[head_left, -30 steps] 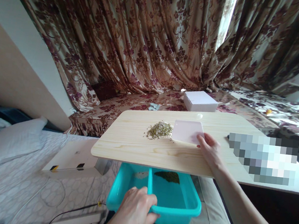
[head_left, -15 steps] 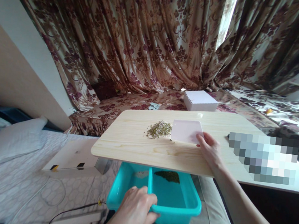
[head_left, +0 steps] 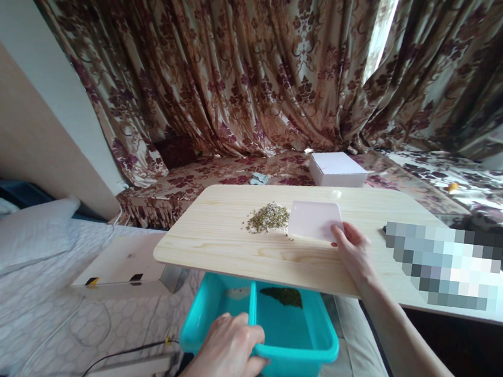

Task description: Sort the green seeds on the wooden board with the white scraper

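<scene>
My right hand [head_left: 351, 241] pinches the near right corner of a flat, pale translucent scraper [head_left: 315, 220]. The scraper lies low over the wooden tabletop [head_left: 221, 251], its left edge touching or close to a pile of small green and white grains [head_left: 270, 218]. A few loose grains lie by its lower left corner. Below the table edge, my left hand [head_left: 233, 350] grips the near rim of a turquoise two-part tub [head_left: 296, 356], at the divider. Dark green grains [head_left: 284, 296] lie in the tub's right compartment and whitish ones [head_left: 238, 293] in the left.
A blurred-out object [head_left: 442, 265] lies on the table's right side. Behind the table stands a white box [head_left: 338, 169] beside a small pale cloth [head_left: 259, 179]. To the left, a flat white carton [head_left: 124, 265] and cables rest on the bed [head_left: 16, 295].
The scraper and my right hand have barely shifted. The grain pile looks the same, and my left hand stays on the tub.
</scene>
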Demonstrator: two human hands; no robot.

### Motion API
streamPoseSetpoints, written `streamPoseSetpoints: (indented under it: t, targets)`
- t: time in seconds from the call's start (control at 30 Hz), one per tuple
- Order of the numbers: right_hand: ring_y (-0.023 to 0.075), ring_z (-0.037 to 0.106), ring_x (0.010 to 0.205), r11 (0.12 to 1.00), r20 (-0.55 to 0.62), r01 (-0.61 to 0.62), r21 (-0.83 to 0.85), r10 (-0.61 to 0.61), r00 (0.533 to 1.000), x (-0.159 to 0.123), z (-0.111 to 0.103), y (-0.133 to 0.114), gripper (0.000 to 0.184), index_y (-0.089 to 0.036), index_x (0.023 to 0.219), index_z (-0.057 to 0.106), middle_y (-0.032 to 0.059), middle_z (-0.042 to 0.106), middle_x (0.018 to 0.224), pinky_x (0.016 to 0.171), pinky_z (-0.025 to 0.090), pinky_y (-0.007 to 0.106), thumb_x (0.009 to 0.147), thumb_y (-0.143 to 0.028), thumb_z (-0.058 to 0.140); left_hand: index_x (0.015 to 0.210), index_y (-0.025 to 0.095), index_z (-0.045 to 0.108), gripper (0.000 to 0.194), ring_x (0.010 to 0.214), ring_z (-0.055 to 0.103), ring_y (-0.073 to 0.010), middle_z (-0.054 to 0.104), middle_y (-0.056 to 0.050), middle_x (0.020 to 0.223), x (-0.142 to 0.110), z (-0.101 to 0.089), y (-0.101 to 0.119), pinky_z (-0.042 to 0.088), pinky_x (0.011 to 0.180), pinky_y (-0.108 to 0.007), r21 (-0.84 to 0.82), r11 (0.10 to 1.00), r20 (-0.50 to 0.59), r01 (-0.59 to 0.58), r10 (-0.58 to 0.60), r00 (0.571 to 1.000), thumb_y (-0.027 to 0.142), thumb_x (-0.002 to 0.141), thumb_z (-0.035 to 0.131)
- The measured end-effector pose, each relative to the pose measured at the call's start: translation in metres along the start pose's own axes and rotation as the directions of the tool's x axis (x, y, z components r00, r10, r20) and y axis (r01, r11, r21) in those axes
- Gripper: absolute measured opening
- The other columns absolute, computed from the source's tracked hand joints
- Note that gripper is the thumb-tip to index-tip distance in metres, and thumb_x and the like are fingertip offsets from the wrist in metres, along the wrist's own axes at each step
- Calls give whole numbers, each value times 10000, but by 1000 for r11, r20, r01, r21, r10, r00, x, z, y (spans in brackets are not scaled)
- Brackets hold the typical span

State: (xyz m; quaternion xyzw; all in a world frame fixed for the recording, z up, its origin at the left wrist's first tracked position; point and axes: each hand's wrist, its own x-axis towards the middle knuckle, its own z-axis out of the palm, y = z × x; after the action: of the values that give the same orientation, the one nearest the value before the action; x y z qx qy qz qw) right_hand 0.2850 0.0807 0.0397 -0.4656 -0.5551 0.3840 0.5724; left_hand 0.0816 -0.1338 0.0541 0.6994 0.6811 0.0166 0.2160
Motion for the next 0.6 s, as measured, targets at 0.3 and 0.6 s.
streamPoseSetpoints:
  t: [0.3,0.6]
  targets:
    - [147,578,644,1000,53,4,25,-5,999,1,0,2,214,-171,793,660,18,662,721,512,482,231,690,-350,603,803,249,645,119,922,551,-218,617,-9,896,-2,-4,4,368,824,-333,-3,1000,8,14,-14,1000,337,801,566]
    - [155,561,640,999,-78,-42,-8,41,996,0,-2,-3,178,-177,757,648,6,635,672,544,481,251,675,-322,586,814,250,652,137,928,548,-219,614,-14,906,-1,-3,3,374,835,-332,-6,1000,8,17,-17,1000,337,808,546]
